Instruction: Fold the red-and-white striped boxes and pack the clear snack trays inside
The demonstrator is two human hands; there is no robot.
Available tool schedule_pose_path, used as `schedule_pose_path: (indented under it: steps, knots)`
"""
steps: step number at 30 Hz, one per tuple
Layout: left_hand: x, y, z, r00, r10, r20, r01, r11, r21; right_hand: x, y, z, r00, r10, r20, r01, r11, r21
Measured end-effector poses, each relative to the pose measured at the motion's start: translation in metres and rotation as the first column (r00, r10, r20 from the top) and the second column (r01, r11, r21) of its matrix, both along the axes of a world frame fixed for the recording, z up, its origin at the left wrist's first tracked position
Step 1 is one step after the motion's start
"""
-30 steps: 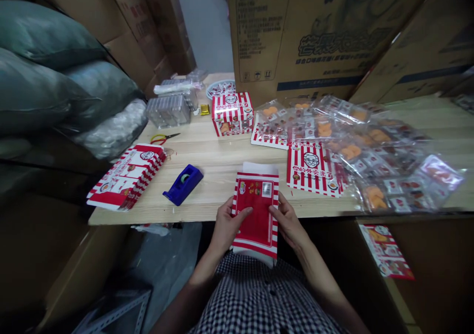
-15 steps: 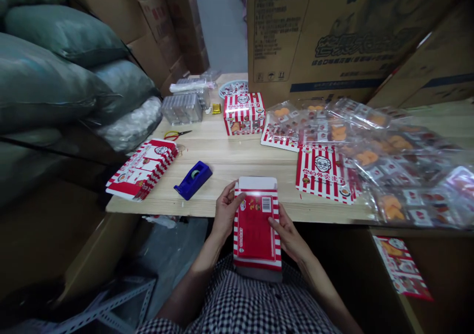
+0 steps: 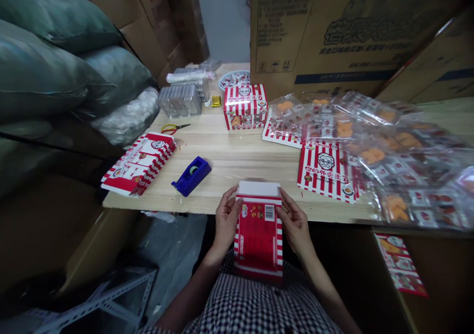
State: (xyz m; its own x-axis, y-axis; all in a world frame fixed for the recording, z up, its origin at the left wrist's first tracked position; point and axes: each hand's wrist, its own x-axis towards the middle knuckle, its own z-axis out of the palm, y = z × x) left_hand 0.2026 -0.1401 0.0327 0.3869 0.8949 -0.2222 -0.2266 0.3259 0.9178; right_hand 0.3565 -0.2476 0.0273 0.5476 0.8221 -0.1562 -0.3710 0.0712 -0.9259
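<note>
A red-and-white striped carton (image 3: 258, 235) is held upright-lengthwise over my lap, its barcode side facing me and a white flap at its far end. My left hand (image 3: 226, 220) grips its left edge near the top, the thumb on the printed face. On the opposite edge my right hand (image 3: 296, 223) pinches the upper right corner by the flap. Beyond them on the table lies a blue tape dispenser (image 3: 191, 175). To its left is a stack of flat striped cartons (image 3: 142, 164). An assembled striped box (image 3: 245, 106) stands farther back.
Clear-wrapped packs (image 3: 370, 151) with orange pieces cover the right side, partly over striped cartons (image 3: 328, 171). Scissors (image 3: 174, 128) lie behind the left stack, near clear plastic cases (image 3: 180, 100). A large cardboard box (image 3: 348, 38) stands at the back; stuffed sacks (image 3: 55, 72) are on the left.
My right hand has moved up along the carton's right edge to its upper corner. My left hand still holds the left edge. The view has shifted slightly.
</note>
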Motion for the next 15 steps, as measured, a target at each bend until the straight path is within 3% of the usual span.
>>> schedule_pose_path:
  steps: [3, 9, 15]
  knots:
    - [0.000, 0.011, 0.003, 0.998, -0.029, -0.060, 0.032, 0.997, 0.066, 0.011, 0.008, 0.002, 0.998, 0.050, 0.039, -0.047, 0.996, -0.077]
    - [-0.004, 0.039, 0.019, 0.978, -0.179, -0.104, 0.189, 0.977, 0.095, 0.034, 0.027, 0.026, 0.978, 0.198, 0.070, -0.192, 0.978, -0.081]
    - [-0.028, 0.035, 0.005, 0.936, -0.288, -0.203, 0.310, 0.947, 0.088, 0.013, 0.018, 0.012, 0.980, 0.191, 0.061, -0.182, 0.974, -0.134]
